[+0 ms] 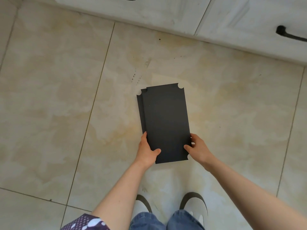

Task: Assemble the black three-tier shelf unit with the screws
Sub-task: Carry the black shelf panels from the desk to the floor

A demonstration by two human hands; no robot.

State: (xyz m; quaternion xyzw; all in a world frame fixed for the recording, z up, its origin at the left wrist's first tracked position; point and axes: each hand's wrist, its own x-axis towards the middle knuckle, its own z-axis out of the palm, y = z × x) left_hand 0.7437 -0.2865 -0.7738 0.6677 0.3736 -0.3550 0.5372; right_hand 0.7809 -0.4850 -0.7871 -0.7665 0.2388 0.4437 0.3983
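Holding a stack of black shelf panels [165, 120] flat above the tiled floor [58, 97], the person grips its near end from both sides. At least two panels show, slightly offset, corners notched, probably for the posts. Left hand [147, 151]: thumb on top, fingers hidden beneath. Right hand [197, 149]: thumb on top, fingertips curled at the right edge. Two-sided grip likely keeps the stack aligned. Beyond the panels: white cabinet drawers [232, 22], closed, contents unseen. No screws visible.
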